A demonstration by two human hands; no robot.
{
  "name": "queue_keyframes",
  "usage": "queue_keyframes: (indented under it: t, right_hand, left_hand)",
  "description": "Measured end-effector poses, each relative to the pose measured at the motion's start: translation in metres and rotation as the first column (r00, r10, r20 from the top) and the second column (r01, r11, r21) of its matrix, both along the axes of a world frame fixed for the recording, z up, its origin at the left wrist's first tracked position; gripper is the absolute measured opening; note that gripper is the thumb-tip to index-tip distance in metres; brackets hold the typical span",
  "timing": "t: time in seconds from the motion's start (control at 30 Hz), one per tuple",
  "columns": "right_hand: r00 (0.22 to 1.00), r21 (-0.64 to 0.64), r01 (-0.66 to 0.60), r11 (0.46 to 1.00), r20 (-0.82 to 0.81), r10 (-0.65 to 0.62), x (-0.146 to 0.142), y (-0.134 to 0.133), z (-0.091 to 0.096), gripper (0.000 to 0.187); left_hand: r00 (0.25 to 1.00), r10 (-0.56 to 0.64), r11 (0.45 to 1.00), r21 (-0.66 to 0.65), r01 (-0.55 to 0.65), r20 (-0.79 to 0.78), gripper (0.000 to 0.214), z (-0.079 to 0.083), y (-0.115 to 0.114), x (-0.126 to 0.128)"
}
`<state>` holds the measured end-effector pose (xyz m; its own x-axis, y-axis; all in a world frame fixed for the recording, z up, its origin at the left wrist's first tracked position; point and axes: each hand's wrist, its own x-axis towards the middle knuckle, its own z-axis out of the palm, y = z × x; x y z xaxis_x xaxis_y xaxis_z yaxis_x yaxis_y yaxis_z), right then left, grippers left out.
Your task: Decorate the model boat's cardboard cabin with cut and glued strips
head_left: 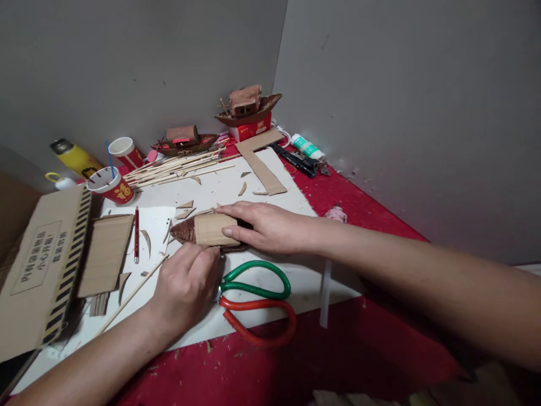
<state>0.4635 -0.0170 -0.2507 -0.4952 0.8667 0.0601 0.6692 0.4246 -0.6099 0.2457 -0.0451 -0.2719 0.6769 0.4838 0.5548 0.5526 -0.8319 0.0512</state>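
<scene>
A small brown model boat lies on the white sheet, with a curved piece of cardboard over its middle. My right hand grips the boat from the right, thumb on top of the cardboard and fingers along the far side. Curled at the near side, my left hand pinches the boat's edge; its fingertips are partly hidden. Scissors with one green and one red handle lie beside my left hand, their blades hidden under it.
Cardboard offcuts, thin wooden sticks and a red pencil lie around. Paper cups, a yellow bottle and a cardboard box stand left. Two finished boats are behind. A glue gun sits right, near grey walls.
</scene>
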Motion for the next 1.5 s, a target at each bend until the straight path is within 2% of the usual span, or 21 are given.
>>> queue_keyframes:
  t: [0.37,0.53,0.67,0.9,1.2,1.5]
  right_hand:
    - [1.0,-0.003,-0.005,1.0,-0.004,0.005,0.0,0.0,0.0,0.052]
    - [1.0,0.001,-0.005,1.0,0.012,0.004,0.0,0.0,0.001,0.05]
    - [1.0,0.008,-0.011,1.0,0.018,0.011,0.0,0.001,0.0,0.05]
    - [1.0,0.002,-0.012,1.0,0.025,0.012,-0.002,0.001,-0.004,0.052]
    - [1.0,0.009,-0.017,1.0,-0.016,0.017,-0.001,0.002,-0.007,0.053]
    - [1.0,0.006,-0.027,1.0,0.003,0.027,0.0,0.001,-0.006,0.055]
  left_hand:
    - [1.0,0.004,1.0,0.008,-0.004,0.007,0.012,-0.002,0.001,-0.001]
    - [0.998,0.012,0.997,-0.077,-0.007,0.067,0.021,0.004,-0.004,-0.005]
    - [0.991,0.024,0.99,-0.139,-0.005,0.134,0.019,0.008,-0.01,-0.01]
    - [0.982,-0.003,0.993,-0.119,0.026,0.189,0.013,0.002,-0.011,-0.014]
    - [0.991,-0.073,0.996,-0.051,0.079,0.111,0.016,-0.012,-0.003,-0.011]
    - [0.99,-0.118,0.993,0.023,0.117,0.076,0.016,-0.014,-0.001,-0.01]
